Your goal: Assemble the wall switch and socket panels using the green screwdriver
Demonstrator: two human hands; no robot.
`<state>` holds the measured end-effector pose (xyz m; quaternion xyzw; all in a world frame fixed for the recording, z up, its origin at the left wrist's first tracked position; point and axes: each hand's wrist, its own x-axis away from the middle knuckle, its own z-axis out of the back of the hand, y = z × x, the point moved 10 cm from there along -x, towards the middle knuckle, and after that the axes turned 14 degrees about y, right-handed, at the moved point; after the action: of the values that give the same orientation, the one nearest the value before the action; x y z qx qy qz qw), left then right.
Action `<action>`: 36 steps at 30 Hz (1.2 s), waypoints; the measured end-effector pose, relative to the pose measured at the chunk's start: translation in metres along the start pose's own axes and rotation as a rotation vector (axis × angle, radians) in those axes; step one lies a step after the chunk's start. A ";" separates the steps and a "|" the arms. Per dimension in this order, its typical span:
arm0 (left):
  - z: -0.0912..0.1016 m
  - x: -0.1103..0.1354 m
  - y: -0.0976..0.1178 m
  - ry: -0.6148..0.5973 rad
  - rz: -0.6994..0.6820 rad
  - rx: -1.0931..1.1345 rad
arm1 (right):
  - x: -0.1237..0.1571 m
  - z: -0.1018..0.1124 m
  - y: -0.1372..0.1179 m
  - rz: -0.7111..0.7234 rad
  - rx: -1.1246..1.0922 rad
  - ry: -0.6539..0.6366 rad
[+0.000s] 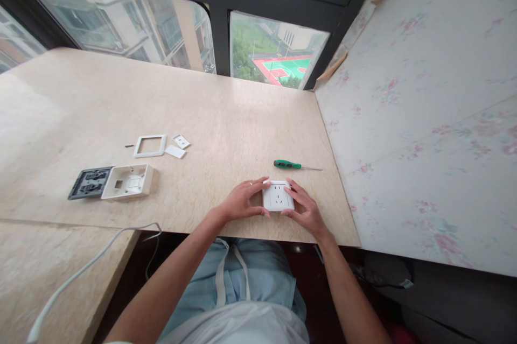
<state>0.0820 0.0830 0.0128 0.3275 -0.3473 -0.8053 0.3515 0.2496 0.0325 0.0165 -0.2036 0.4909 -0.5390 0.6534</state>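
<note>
A white wall socket with pin slots in its face lies near the front edge of the stone counter. My left hand grips its left side, thumb at the lower corner and fingers at the upper one. On the opposite side, my right hand holds the socket's right edge, with fingertips resting on the face. Just beyond the socket lies a screwdriver with a green and black handle, its shaft pointing right. The underside of the socket is hidden.
To the left are a white mounting box, a dark grey back plate, a white frame and two small white plates. A white cable crosses the lower left. A papered wall bounds the right; windows stand behind.
</note>
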 end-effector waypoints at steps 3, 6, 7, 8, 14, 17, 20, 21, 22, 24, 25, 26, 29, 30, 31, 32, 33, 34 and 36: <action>0.002 0.000 0.002 0.011 0.000 0.008 | 0.000 0.000 0.000 0.007 -0.008 0.005; 0.004 0.000 0.004 0.028 -0.012 0.016 | 0.000 0.000 -0.001 0.011 -0.018 0.008; 0.004 0.001 0.004 0.030 -0.015 0.017 | 0.000 0.000 -0.002 0.011 -0.022 0.009; 0.004 0.001 0.004 0.028 -0.018 0.018 | 0.000 0.000 -0.002 0.007 -0.023 0.008; 0.004 0.001 0.004 0.014 -0.001 0.025 | 0.000 0.000 -0.001 -0.031 -0.014 0.003; 0.004 0.002 0.003 0.010 0.012 0.036 | 0.001 0.000 -0.002 -0.022 -0.023 0.007; 0.003 0.002 0.002 0.008 0.021 0.039 | 0.001 -0.001 -0.001 -0.024 -0.017 0.004; 0.003 0.003 0.002 0.007 0.022 0.037 | 0.001 -0.001 -0.001 -0.023 -0.014 0.003; 0.003 0.003 0.001 0.006 0.022 0.033 | 0.001 -0.001 -0.001 -0.021 -0.010 0.001; 0.002 0.003 0.002 0.004 0.018 0.015 | 0.001 -0.002 -0.002 -0.013 0.002 -0.002; 0.002 0.003 0.002 0.003 0.013 0.002 | 0.001 -0.002 -0.002 -0.009 0.009 -0.004; 0.002 0.003 0.003 0.004 0.008 -0.011 | 0.001 -0.002 -0.003 -0.004 0.015 -0.005; 0.002 0.003 0.005 0.001 -0.003 -0.037 | 0.000 -0.001 -0.005 0.011 0.024 -0.010; 0.002 0.003 0.005 -0.002 -0.002 -0.042 | -0.001 -0.001 -0.005 0.013 0.026 -0.015; 0.001 0.002 0.006 -0.006 0.001 -0.046 | -0.001 -0.001 -0.004 0.013 0.029 -0.022; 0.001 0.002 0.006 -0.009 0.004 -0.050 | -0.002 -0.002 -0.004 0.012 0.034 -0.031; 0.001 0.002 0.007 -0.011 0.008 -0.054 | -0.002 -0.002 -0.004 0.012 0.041 -0.039; 0.001 0.002 0.007 -0.011 0.010 -0.056 | -0.003 -0.002 -0.004 0.014 0.049 -0.047; 0.000 0.003 0.009 -0.007 0.012 -0.057 | -0.002 -0.002 -0.004 0.021 0.068 -0.060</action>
<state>0.0830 0.0764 0.0191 0.3126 -0.3272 -0.8140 0.3642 0.2458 0.0338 0.0199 -0.1922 0.4545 -0.5422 0.6801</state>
